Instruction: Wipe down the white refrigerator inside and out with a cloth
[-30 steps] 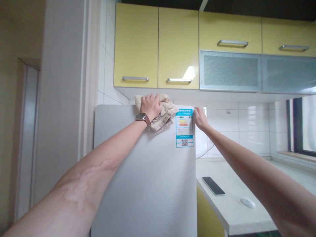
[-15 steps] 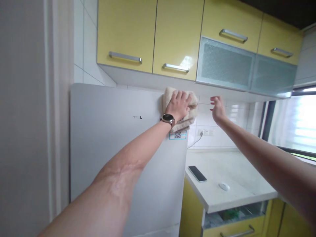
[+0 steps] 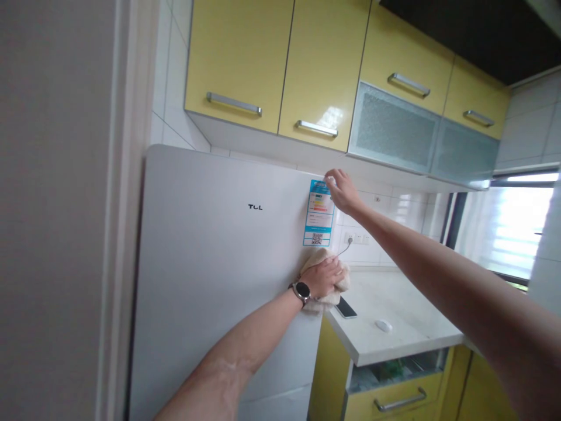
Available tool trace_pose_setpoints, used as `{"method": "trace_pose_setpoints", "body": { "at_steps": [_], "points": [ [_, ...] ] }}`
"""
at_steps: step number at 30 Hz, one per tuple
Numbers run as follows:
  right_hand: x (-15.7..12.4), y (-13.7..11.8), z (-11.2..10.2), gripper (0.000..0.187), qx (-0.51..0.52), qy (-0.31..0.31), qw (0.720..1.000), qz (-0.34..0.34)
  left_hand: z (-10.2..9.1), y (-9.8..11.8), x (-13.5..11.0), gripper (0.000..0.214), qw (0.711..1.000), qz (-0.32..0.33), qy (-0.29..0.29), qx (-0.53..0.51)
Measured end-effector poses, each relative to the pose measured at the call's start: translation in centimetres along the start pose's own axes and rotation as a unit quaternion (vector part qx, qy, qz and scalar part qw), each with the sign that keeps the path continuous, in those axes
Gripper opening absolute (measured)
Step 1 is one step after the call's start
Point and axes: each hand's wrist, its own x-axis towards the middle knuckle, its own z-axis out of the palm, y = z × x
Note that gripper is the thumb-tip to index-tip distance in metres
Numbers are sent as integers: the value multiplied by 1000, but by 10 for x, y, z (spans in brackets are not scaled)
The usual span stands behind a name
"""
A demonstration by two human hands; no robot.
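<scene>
My left hand [image 3: 323, 277], with a watch on its wrist, presses a folded beige towel [image 3: 319, 304] against the right edge of the silver-grey refrigerator [image 3: 219, 263]. Its fingers bend over the cloth. At the door's top right corner, my right hand [image 3: 343, 190] rests with curled fingers gripping the edge. Between the two hands a blue-bordered energy label [image 3: 319, 219] shows on the door, its upper right part covered by my right fingers.
Yellow wall cabinets [image 3: 326, 70] hang low over the refrigerator. To the right, a white countertop [image 3: 407, 304] carries a phone [image 3: 347, 308] and a small white oval object [image 3: 384, 325]. A cord [image 3: 344, 250] runs from a wall socket. A door frame [image 3: 127, 234] stands at left.
My left hand has slid the towel down the refrigerator's right edge, uncovering the label. My right hand has moved left from the air onto the top corner. The view has shifted slightly.
</scene>
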Motion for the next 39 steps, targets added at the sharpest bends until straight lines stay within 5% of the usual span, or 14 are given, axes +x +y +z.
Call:
{"method": "trace_pose_setpoints", "body": {
  "at_steps": [6, 13, 23, 29, 34, 39],
  "points": [
    [16, -23, 15, 40, -25, -48, 998, 20, -16, -32, -18, 54, 999, 37, -1, -2],
    [27, 0, 25, 39, -15, -37, 999, 28, -53, -84, -17, 35, 996, -35, 21, 84],
    [21, 2, 46, 34, 11, 53, 998, 27, -187, -234, -17, 44, 948, -259, 47, 180],
    [16, 0, 60, 34, -27, 103, 994, 12, -266, -312, -69, 39, 864, -450, 19, 223],
    [16, -3, 66, 32, -59, 143, 988, 14, -296, -336, -125, 40, 828, -510, -26, 231],
    [17, -3, 69, 33, -75, 149, 986, 16, -298, -337, -121, 45, 802, -549, -60, 229]
  ]
}}
